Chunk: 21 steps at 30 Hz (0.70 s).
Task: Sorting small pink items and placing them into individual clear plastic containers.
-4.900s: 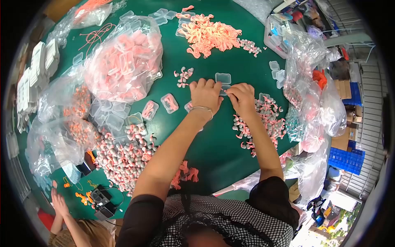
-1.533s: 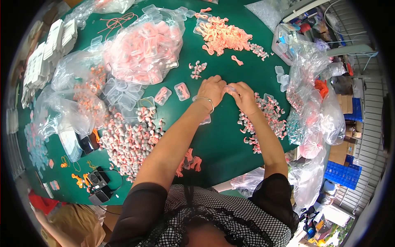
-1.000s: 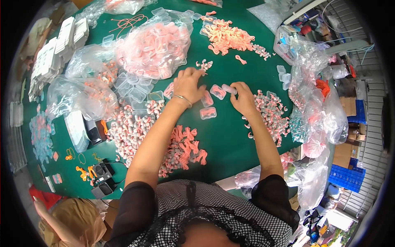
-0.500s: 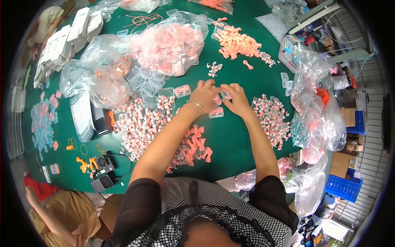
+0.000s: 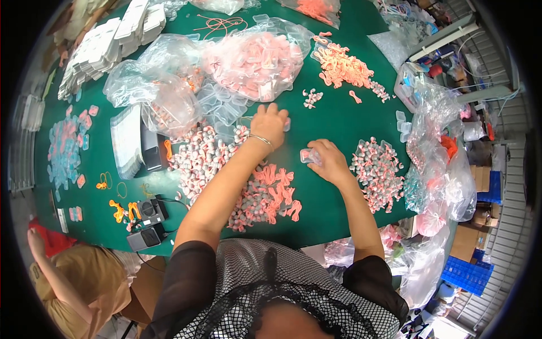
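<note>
My right hand (image 5: 330, 162) pinches a small clear plastic case (image 5: 308, 156) with something pink inside, held over the green table. Farther off and to the left, my left hand (image 5: 269, 125) is curled over another small case, whose pinkish end (image 5: 287, 124) shows beside its fingers; the rest is hidden. Left of that hand lies a big heap of small pink and grey pieces (image 5: 197, 161). Bundled coral cords (image 5: 276, 192) lie nearer me, right of my left forearm. A second heap of pink and grey pieces (image 5: 377, 172) sits right of my right hand.
Beyond my hands lie a clear bag of pink cases (image 5: 257, 62), empty clear cases (image 5: 220, 107) and piled orange cords (image 5: 341, 65). White cartons (image 5: 107, 48) are stacked far left. Black devices (image 5: 148, 226) stand near the front edge. A co-worker (image 5: 84, 282) is at lower left.
My hands have moved apart. The left one has gone over the case that lay beside it; the right one has come nearer me with a case. The view has shifted slightly.
</note>
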Each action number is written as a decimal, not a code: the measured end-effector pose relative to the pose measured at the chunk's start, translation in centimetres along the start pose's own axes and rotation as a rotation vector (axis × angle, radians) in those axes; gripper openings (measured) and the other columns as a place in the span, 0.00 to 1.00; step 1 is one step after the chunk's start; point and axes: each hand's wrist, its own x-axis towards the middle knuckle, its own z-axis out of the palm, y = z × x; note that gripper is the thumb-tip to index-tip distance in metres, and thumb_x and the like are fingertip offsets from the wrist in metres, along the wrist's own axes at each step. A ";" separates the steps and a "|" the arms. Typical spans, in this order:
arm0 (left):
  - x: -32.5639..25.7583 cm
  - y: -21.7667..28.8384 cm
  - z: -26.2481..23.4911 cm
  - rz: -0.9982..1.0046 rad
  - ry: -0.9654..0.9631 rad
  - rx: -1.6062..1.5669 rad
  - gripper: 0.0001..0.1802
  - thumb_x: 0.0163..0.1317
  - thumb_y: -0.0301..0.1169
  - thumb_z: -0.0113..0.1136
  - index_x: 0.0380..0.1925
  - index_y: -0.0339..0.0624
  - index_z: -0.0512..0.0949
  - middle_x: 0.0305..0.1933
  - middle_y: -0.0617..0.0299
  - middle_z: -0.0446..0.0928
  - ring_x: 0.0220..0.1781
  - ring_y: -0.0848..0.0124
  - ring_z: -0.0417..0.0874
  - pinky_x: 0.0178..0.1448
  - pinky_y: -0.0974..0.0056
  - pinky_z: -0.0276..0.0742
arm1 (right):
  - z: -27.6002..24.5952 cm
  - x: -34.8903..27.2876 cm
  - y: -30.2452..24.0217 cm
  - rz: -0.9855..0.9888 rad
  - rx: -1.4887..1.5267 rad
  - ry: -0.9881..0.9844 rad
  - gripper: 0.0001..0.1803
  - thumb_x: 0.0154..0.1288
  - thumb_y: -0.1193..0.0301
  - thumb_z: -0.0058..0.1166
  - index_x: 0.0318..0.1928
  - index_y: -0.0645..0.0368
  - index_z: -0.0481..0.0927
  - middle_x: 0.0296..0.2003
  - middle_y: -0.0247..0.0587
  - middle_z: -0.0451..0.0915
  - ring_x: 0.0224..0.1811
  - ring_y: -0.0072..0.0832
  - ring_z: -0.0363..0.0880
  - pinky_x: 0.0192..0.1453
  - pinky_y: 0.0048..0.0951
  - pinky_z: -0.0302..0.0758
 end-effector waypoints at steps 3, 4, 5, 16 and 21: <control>0.1 -0.5 0.8 -0.006 -0.071 0.078 0.15 0.51 0.28 0.59 0.42 0.48 0.77 0.45 0.55 0.73 0.44 0.52 0.76 0.49 0.53 0.76 | 0.1 0.5 -0.1 0.018 -0.067 -0.051 0.27 0.41 0.73 0.69 0.46 0.54 0.76 0.41 0.41 0.77 0.45 0.42 0.78 0.47 0.37 0.76; 0.1 -0.5 0.9 0.015 -0.103 0.128 0.15 0.52 0.28 0.59 0.42 0.49 0.77 0.44 0.55 0.73 0.42 0.51 0.77 0.47 0.53 0.76 | 0.0 1.0 -0.4 0.053 -0.096 -0.104 0.26 0.42 0.73 0.68 0.46 0.53 0.76 0.41 0.42 0.78 0.44 0.42 0.78 0.47 0.37 0.77; 0.0 -0.8 1.3 0.011 -0.099 0.129 0.15 0.52 0.28 0.59 0.42 0.49 0.77 0.44 0.55 0.73 0.42 0.51 0.77 0.47 0.53 0.76 | 0.0 1.3 -0.6 0.088 -0.124 -0.156 0.24 0.43 0.73 0.67 0.45 0.52 0.76 0.40 0.42 0.78 0.43 0.41 0.79 0.47 0.37 0.77; 3.8 -0.4 -6.2 0.134 0.576 -0.791 0.26 0.42 0.30 0.70 0.45 0.40 0.77 0.45 0.52 0.77 0.51 0.58 0.77 0.57 0.58 0.72 | -2.8 11.8 -3.5 0.003 0.865 0.431 0.20 0.52 0.73 0.67 0.46 0.61 0.76 0.39 0.31 0.77 0.41 0.19 0.75 0.47 0.23 0.73; 10.3 -5.6 -9.5 -0.019 0.590 -0.620 0.28 0.41 0.31 0.71 0.46 0.39 0.77 0.45 0.47 0.76 0.50 0.51 0.77 0.57 0.57 0.74 | -5.3 22.4 -4.8 -0.213 0.376 0.475 0.25 0.49 0.66 0.69 0.47 0.60 0.76 0.42 0.41 0.81 0.46 0.31 0.79 0.52 0.31 0.74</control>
